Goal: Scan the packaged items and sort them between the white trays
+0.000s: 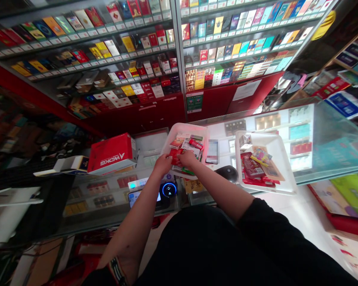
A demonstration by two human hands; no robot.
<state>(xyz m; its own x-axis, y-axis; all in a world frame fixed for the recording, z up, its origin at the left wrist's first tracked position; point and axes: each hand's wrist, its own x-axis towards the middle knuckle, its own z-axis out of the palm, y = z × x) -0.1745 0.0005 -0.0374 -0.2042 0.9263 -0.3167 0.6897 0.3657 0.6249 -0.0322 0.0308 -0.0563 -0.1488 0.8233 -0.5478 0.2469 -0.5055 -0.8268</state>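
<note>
— What are we looking at on the worktop (pixel 331 131) right now?

— We are leaning over a glass worktop with both hands reaching into a white plastic tray (pixel 179 131) that is sitting just ahead of us. It is filled with small red packets and cards (pixel 186 146), lying loose and overlapping, so we are probably bringing both hands in to sort through them.

— How are the hands sitting?

— Our left hand (pixel 163 163) is curling at the tray's near left edge, fingers bent and closing on a red packet (pixel 175 154). Our right hand (pixel 187 158) is just beside it, nearly touching, fingers also bent and pressing down on the same cluster of packets. Whether the right hand is actually pinching something or only resting on it, we cannot tell; the fingertips are hidden among the packets.

— And around the tray?

— To the right, a second white tray (pixel 274 143) is holding a red pouch and a few coloured cards. Between the two trays a phone (pixel 212 152) is lying flat, and a dark computer mouse (pixel 228 173) is sitting nearer to us. On the left, a red carton (pixel 111 154) is resting on the glass, with a white box (pixel 73 163) beside it. Just below our wrists, a payment scanner with a glowing blue ring (pixel 169 189) is standing at the near edge. At the far side, shelves of cigarette packs (pixel 131 51) are covering the wall.
</note>
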